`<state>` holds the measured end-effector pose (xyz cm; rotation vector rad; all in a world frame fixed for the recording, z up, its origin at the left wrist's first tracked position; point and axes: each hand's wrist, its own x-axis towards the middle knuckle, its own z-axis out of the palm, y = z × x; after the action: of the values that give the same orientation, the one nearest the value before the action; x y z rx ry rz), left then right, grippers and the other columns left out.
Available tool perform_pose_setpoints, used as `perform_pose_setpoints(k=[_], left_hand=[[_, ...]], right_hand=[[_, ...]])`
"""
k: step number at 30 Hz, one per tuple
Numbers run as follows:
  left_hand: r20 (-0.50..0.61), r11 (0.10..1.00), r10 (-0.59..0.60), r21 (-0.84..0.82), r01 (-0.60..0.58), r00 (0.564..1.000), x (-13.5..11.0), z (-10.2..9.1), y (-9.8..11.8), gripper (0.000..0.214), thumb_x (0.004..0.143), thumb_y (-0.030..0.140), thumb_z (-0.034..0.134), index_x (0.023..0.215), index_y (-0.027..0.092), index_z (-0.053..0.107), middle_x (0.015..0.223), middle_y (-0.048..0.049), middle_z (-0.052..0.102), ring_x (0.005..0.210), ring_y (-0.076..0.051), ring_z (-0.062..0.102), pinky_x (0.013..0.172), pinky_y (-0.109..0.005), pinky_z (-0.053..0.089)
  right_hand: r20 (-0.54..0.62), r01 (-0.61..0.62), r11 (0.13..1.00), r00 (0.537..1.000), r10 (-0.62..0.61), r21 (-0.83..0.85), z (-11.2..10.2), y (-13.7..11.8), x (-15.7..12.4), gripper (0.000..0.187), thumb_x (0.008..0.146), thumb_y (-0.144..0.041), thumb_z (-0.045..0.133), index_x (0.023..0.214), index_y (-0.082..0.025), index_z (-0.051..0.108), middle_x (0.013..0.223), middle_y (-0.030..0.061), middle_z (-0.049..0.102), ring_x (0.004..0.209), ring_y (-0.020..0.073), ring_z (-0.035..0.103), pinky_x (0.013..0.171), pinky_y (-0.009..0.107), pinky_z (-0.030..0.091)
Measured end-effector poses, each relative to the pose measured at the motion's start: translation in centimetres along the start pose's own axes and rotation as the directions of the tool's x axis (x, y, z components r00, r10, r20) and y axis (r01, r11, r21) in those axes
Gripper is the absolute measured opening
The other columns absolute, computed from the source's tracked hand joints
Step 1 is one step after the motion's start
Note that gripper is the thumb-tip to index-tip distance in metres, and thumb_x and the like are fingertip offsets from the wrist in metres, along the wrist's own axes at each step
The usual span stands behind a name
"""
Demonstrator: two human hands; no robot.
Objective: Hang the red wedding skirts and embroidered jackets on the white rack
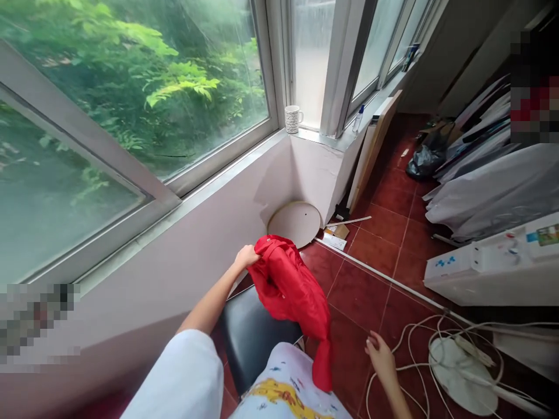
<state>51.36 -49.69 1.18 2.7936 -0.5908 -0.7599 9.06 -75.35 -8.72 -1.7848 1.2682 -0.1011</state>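
1. Left hand: fingers closed, pinching the upper left edge of the cloth; arm extended forward in a white sleeve.
2. Cloth: red, bunched, hanging from the left hand over the far part of the chair and trailing nearer and to the right. Whether it touches the seat cannot be told. Its narrow lower end overlaps the right edge of the shirt, white with a yellow print.
3. Right hand: at near right, well apart from the cloth, fingers loosely bent and parted in the air above the floor.
4. Chair: black seat, between the wall and the cloth.
5. Disc: pale, beyond the cloth, leaning in the wall's corner.
6. Floor: red tiles, crossed by a white pole running from the disc toward near right.
7. Cable: pale loops to the right of the right hand, partly over a round white plate.
8. Mug: patterned, upright on the sill at the far corner.
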Motion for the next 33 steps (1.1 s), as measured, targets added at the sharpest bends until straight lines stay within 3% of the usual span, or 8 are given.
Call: perform_pose_setpoints(k=[5, 8, 11, 14, 21, 27, 29, 33], left_hand=[[-0.199, 0.983, 0.098, 0.169, -0.065, 0.975, -9.3, -5.2, 1.5, 0.015, 0.077, 0.022, 0.048, 0.075, 0.015, 0.062, 0.087, -0.0131, 0.066, 0.088, -0.026, 0.061, 0.069, -0.031, 0.041], [-0.3, 0.964, 0.18, 0.244, -0.107, 0.937, -16.7, -8.6, 3.2, 0.014, 0.071, 0.02, 0.048, 0.075, 0.016, 0.061, 0.088, -0.0111, 0.066, 0.089, -0.026, 0.059, 0.07, -0.031, 0.038], [-0.453, 0.939, 0.286, 0.307, -0.153, 0.844, -24.8, -11.1, 4.0, 0.015, 0.069, 0.021, 0.047, 0.074, 0.016, 0.06, 0.081, -0.0084, 0.066, 0.076, -0.022, 0.058, 0.064, -0.03, 0.037], [-0.651, 0.986, 0.154, 0.144, -0.079, 0.743, -32.1, -12.3, 3.0, 0.013, 0.067, 0.017, 0.045, 0.071, 0.015, 0.058, 0.074, -0.0044, 0.063, 0.066, -0.016, 0.054, 0.059, -0.026, 0.036], [-0.466, 0.746, -0.409, -0.666, -0.007, 0.784, -46.0, -10.5, -2.9, 0.012, 0.065, 0.022, 0.048, 0.058, 0.013, 0.053, 0.056, 0.0026, 0.05, 0.058, -0.013, 0.048, 0.053, -0.022, 0.036], [-0.364, 0.537, -0.548, -0.843, -0.017, 0.753, -58.4, -4.8, -5.7, 0.01, 0.063, 0.023, 0.051, 0.061, 0.014, 0.052, 0.059, 0.0028, 0.048, 0.06, -0.013, 0.047, 0.056, -0.023, 0.038], [-0.403, 0.574, -0.638, -0.817, 0.057, 0.657, -62.3, -2.3, -6.0, 0.009, 0.064, 0.024, 0.052, 0.064, 0.015, 0.051, 0.062, 0.0027, 0.048, 0.062, -0.013, 0.047, 0.057, -0.023, 0.037], [-0.531, 0.586, -0.81, -0.713, 0.385, 0.249, -68.9, 3.0, -5.9, 0.017, 0.064, 0.028, 0.058, 0.074, 0.019, 0.047, 0.071, 0.0023, 0.053, 0.065, -0.014, 0.049, 0.059, -0.024, 0.035]], right_hand=[[0.151, 0.366, 0.927, 0.924, -0.351, -0.084, 1.3, -14.3, 4.7, 0.053, 0.074, -0.038, 0.044, 0.121, -0.014, 0.053, 0.111, 0.0156, 0.064, 0.089, 0.0247, 0.066, 0.087, 0.042, 0.05], [0.287, 0.775, 0.629, 0.616, -0.733, -0.058, 3.8, -25.6, 3.9, 0.065, 0.074, -0.029, 0.049, 0.137, -0.017, 0.038, 0.139, 0.0138, 0.044, 0.126, 0.0253, 0.043, 0.102, 0.044, 0.037], [0.473, 0.956, 0.267, 0.292, -0.831, -0.122, 5.9, -34.6, 0.0, 0.084, 0.063, -0.02, 0.06, 0.142, -0.021, 0.031, 0.152, 0.0108, 0.019, 0.139, 0.0326, 0.014, 0.108, 0.058, 0.016], [0.678, 0.992, 0.119, 0.066, -0.732, 0.032, 6.5, -39.8, -5.1, 0.06, 0.069, -0.013, 0.051, 0.128, -0.025, 0.051, 0.134, 0.0081, 0.051, 0.124, 0.0276, 0.044, 0.106, 0.051, 0.026], [0.82, 0.825, 0.285, -0.323, -0.472, 0.489, 6.8, -46.9, -18.1, 0.044, 0.071, -0.02, 0.055, 0.114, -0.016, 0.062, 0.105, 0.0028, 0.068, 0.095, 0.0214, 0.062, 0.083, 0.028, 0.049], [0.856, 0.76, 0.397, -0.481, -0.19, 0.515, 7.9, -46.8, -31.6, 0.046, 0.066, -0.018, 0.059, 0.112, -0.013, 0.063, 0.099, 0.0028, 0.069, 0.093, 0.0227, 0.064, 0.08, 0.03, 0.052], [0.841, 0.751, 0.391, -0.521, -0.142, 0.532, 8.1, -45.6, -35.9, 0.045, 0.065, -0.016, 0.059, 0.11, -0.014, 0.064, 0.097, 0.0021, 0.069, 0.091, 0.0219, 0.065, 0.079, 0.028, 0.052], [0.791, 0.74, 0.31, -0.606, -0.078, 0.598, 8.6, -42.8, -44.3, 0.04, 0.065, -0.015, 0.058, 0.105, -0.016, 0.066, 0.097, 0.002, 0.069, 0.088, 0.0215, 0.065, 0.074, 0.026, 0.053]])
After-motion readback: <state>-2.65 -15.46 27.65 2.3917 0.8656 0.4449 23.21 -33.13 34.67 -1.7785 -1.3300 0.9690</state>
